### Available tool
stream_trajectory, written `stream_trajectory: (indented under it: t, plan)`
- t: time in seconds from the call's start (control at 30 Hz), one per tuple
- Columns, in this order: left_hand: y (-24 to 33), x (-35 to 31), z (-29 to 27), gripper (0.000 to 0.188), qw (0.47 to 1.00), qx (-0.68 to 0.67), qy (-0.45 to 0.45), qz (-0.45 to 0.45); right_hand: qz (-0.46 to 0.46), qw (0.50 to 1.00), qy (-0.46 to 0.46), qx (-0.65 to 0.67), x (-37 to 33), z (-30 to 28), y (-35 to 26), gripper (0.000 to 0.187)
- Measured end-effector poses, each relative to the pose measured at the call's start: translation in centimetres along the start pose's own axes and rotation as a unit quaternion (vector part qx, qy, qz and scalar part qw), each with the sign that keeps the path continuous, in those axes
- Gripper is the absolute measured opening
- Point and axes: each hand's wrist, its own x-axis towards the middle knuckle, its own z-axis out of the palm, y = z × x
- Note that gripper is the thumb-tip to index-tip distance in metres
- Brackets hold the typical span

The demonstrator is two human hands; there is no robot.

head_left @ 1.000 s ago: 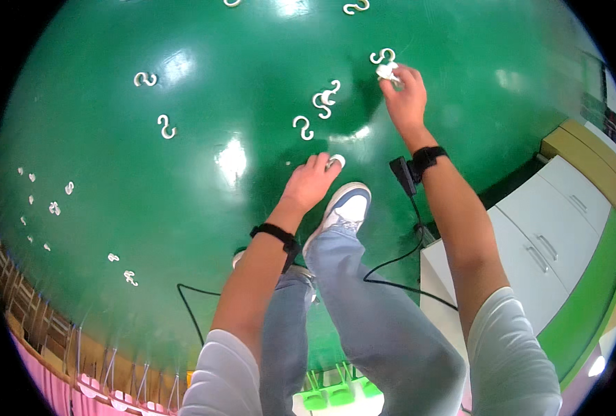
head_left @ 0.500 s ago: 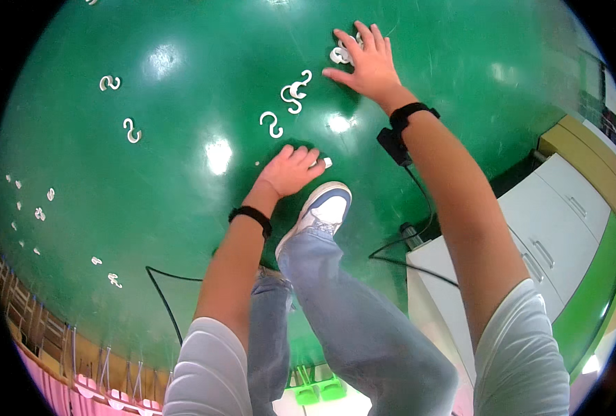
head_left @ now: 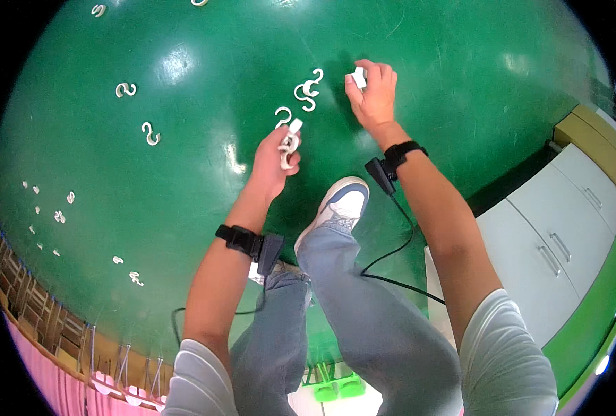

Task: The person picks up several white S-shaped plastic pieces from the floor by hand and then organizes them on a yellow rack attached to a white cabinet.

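Closed fingers of my left hand [head_left: 269,161] hold a few white plastic S-hooks [head_left: 289,145], lifted off the green floor. Another white S-hook [head_left: 283,111] lies just beyond that hand, partly covered by it. My right hand [head_left: 377,100] is farther off and to the right, closed around white S-hooks [head_left: 360,78]; only a flat white end shows, and the fingers hide how many there are. Between the hands, toward the far side, a small cluster of S-hooks [head_left: 309,91] lies overlapping on the floor.
More S-hooks lie scattered to the left, among them one S-hook [head_left: 150,134] and another farther off [head_left: 125,89]. My shoe [head_left: 343,203] stands close below the hands. White cabinets [head_left: 558,243] line the right. Black cables [head_left: 397,260] trail from both wrists.
My left hand has risen off the floor, turned, and now shows S-hooks in its grip. My right hand has closed on the hooks it was spread over and drawn back nearer.
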Motion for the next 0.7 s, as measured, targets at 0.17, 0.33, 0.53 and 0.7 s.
stream_trajectory:
  t: [0.17,0.33,0.53,0.7]
  plan:
    - [1.3,-0.4,4.5,0.027,0.997,-0.060,0.046,0.033,-0.096,0.984,-0.036,0.148,-2.3,-2.7,-8.8,0.041]
    - [1.3,-0.8,3.7,0.026,0.979,-0.167,-0.120,-0.011,-0.205,0.964,-0.093,0.138,-3.5,-3.3,-12.0,0.048]
    - [3.2,-2.5,3.4,0.025,0.972,-0.200,-0.123,-0.023,-0.210,0.959,-0.102,0.161,-2.5,-5.4,-14.0,0.062]
    - [5.9,-3.0,4.8,0.030,0.966,-0.123,-0.225,0.020,-0.202,0.957,-0.058,0.202,-1.2,-5.6,-11.3,0.076]
